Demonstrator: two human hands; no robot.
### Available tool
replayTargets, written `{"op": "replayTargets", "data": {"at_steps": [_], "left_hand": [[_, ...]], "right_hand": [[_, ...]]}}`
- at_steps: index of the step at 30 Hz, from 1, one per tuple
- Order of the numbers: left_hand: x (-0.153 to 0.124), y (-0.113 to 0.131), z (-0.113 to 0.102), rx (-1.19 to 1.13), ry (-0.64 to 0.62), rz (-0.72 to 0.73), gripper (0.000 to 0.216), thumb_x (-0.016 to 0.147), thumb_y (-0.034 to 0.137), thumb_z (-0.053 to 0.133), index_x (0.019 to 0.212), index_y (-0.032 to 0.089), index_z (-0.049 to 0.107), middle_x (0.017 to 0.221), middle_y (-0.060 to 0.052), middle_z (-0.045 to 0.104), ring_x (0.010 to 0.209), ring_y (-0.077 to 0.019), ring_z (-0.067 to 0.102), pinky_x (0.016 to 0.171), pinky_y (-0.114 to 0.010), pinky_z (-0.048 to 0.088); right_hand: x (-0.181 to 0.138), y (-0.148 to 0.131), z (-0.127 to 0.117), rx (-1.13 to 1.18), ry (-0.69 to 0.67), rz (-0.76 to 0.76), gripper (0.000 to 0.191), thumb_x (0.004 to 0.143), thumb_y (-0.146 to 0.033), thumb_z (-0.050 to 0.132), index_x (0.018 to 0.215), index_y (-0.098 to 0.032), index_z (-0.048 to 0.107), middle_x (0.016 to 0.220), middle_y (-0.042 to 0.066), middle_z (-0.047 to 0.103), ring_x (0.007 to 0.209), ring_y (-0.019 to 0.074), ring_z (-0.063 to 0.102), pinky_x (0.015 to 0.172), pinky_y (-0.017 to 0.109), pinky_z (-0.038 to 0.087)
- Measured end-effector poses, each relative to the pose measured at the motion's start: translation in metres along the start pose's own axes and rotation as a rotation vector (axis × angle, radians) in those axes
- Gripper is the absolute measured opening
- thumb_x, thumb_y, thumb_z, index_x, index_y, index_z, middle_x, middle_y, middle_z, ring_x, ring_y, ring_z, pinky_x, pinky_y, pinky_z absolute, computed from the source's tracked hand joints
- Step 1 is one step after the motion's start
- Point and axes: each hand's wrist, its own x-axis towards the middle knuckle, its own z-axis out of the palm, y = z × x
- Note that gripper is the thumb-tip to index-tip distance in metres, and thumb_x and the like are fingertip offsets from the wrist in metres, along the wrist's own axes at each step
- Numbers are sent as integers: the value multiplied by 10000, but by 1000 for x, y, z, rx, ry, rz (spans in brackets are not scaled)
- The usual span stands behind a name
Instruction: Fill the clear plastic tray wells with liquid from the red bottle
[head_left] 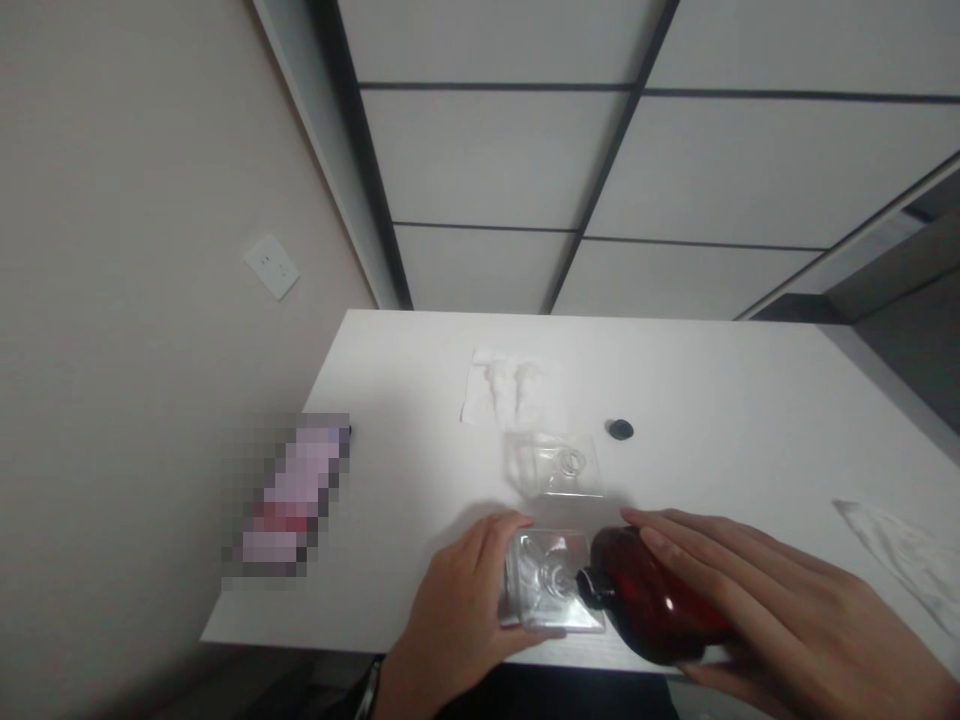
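Observation:
My left hand (pixel 469 590) is closed around the side of a clear square bottle (pixel 536 600), near the front edge of the table. In my right hand (pixel 780 590) is a dark red-brown bottle (pixel 652 595), tipped on its side with its neck pointing left. The brown bottle's mouth is close to the round opening of the clear bottle; whether they touch, or any liquid flows, I cannot tell. Just behind lies a second clear square bottle (pixel 551 475), also with a round opening. A black cap (pixel 620 430) rests on the table to its right.
Two whitish, pump-like pieces (pixel 517 385) lie on a white sheet at the back of the white table (pixel 405 400). A crumpled white cloth (pixel 900 555) is at the right. A pixelated pinkish object (pixel 300 490) lies along the left edge, below a wall socket (pixel 271 266).

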Motion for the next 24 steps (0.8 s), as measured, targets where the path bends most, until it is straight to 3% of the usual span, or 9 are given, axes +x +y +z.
{"op": "replayTargets", "data": {"at_steps": [11, 14, 18, 24], "left_hand": [[-1, -2, 0, 4, 16, 4, 908, 697, 398, 1033, 1452, 228, 558, 1402, -136, 719, 1277, -383, 704, 1087, -563, 587], [-1, -2, 0, 2, 22, 9, 897, 703, 405, 1027, 1450, 230, 562, 1400, -138, 721, 1273, -384, 707, 1090, -559, 587], [0, -1, 0, 12, 9, 12, 902, 700, 353, 1033, 1448, 231, 544, 1416, -143, 711, 1290, -384, 696, 1089, -566, 579], [0, -1, 0, 7, 3, -1, 922, 678, 326, 1042, 1447, 244, 541, 1418, -136, 709, 1288, -384, 696, 1085, -552, 581]], "right_hand": [[-4, 0, 2, 25, 13, 13, 664, 1178, -363, 323, 1748, -89, 119, 1236, 156, 827, 1027, 286, 828, 744, 381, 699], [-9, -1, 6, 38, 5, 30, 591, 1172, -356, 340, 1705, -105, 298, 1262, 158, 818, 1068, 282, 817, 767, 372, 697], [-11, 1, 7, 3, -4, 3, 449, 1159, -346, 368, 1442, -90, 607, 1267, 165, 811, 1097, 287, 801, 795, 375, 692], [-4, 1, 2, -36, 9, -14, 431, 1168, -318, 333, 1375, -102, 643, 1245, 138, 821, 1065, 263, 801, 786, 353, 668]]}}
